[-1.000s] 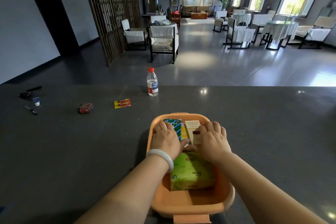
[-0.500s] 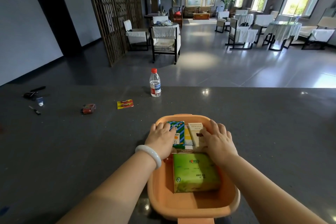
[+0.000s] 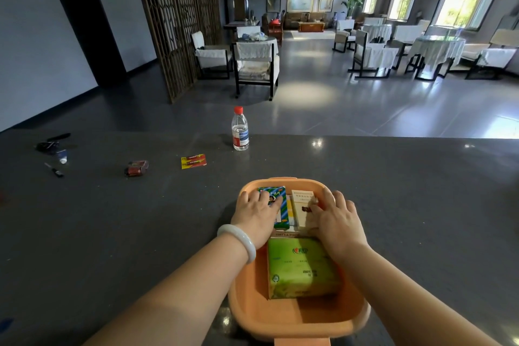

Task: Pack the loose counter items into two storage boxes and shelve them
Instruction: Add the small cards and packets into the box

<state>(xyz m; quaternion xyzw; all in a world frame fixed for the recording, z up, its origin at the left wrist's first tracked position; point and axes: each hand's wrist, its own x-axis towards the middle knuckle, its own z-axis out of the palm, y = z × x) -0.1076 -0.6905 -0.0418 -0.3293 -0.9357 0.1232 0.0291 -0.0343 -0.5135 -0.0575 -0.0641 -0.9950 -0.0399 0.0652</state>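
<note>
head view: left hand (image 3: 257, 215) lies flat on the striped box (image 3: 276, 206), right hand (image 3: 335, 219) flat on the white carton (image 3: 302, 205), both inside the orange tub (image 3: 295, 320) on the counter (image 3: 421, 205). light, stiff cartons, probably crushable; grip their long edges.

An orange box (image 3: 303, 327) sits on the near side of the counter, its top open. Inside, a green soft pack (image 3: 302, 267) lies flat at the near end. At the far end, a small blue and green striped box (image 3: 284, 215) lies on the left and a small white box (image 3: 302, 196) on the right. Farther back on the counter, a water bottle (image 3: 240, 129) with a red cap stands upright. Left of it lie a yellow card of batteries (image 3: 193, 161), then a dark red bundle (image 3: 136, 168), then some small dark bits (image 3: 52, 144) at the far left.
</note>
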